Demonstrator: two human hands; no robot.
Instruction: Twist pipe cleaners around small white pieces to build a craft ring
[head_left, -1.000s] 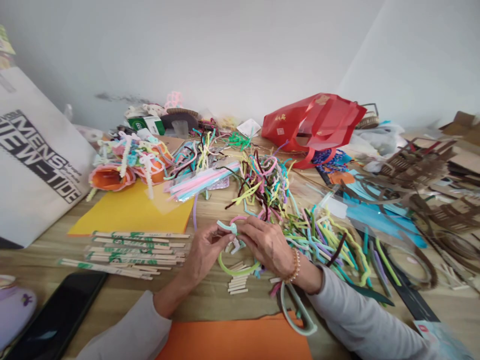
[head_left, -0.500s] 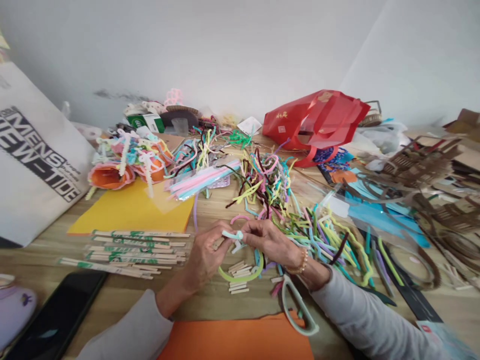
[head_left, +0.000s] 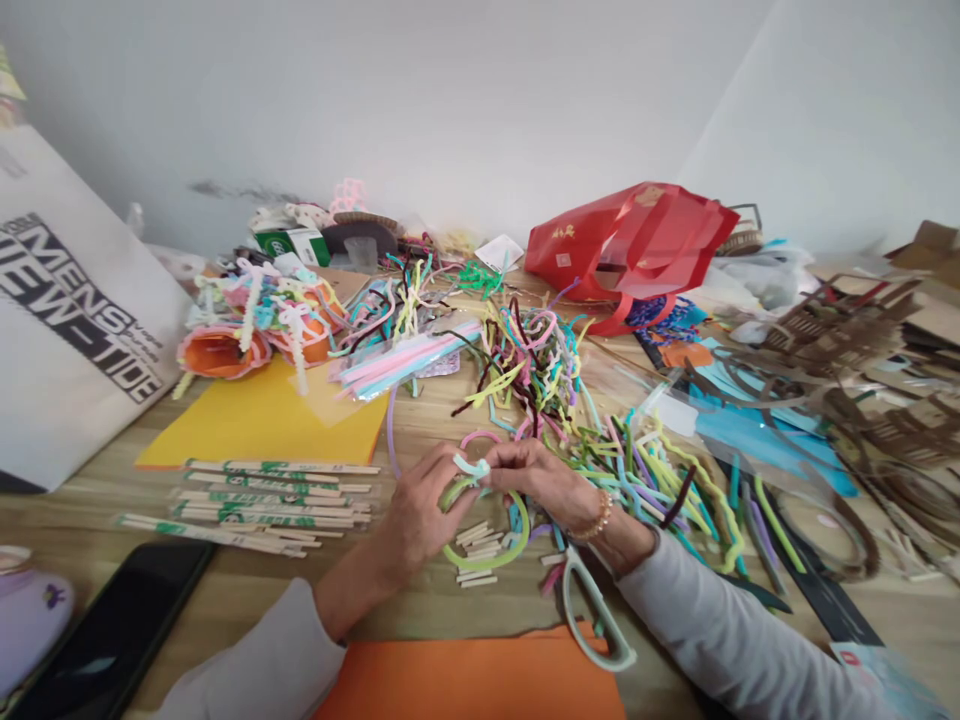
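A short pale mint pipe cleaner [head_left: 471, 467], bent into a small curl, is pinched between both hands above the middle of the table. My left hand [head_left: 420, 500] has thumb and fingers closed on its left end. Opposite, my right hand [head_left: 544, 484] grips the other end with its fingertips. Just below the hands shows a yellow-green pipe cleaner loop [head_left: 517, 548]; I cannot tell whether it is held or lies on the table. Short cut sticks [head_left: 480, 545] lie within and below the loop. By my right wrist are scissors with a pale handle [head_left: 596, 612].
Wrapped chopsticks [head_left: 277, 500] and a phone [head_left: 120, 620] lie left. Orange paper [head_left: 472, 685] is in front, yellow paper [head_left: 262, 420] behind the chopsticks. Pipe cleaner heaps [head_left: 536, 360] spread behind and right. A red bag [head_left: 622, 245] and a white bag [head_left: 67, 300] stand farther out.
The mint pipe cleaner has tilted and curled more, its left end shifting slightly right. My left hand has turned inward, and more of the yellow-green loop shows near its fingers.
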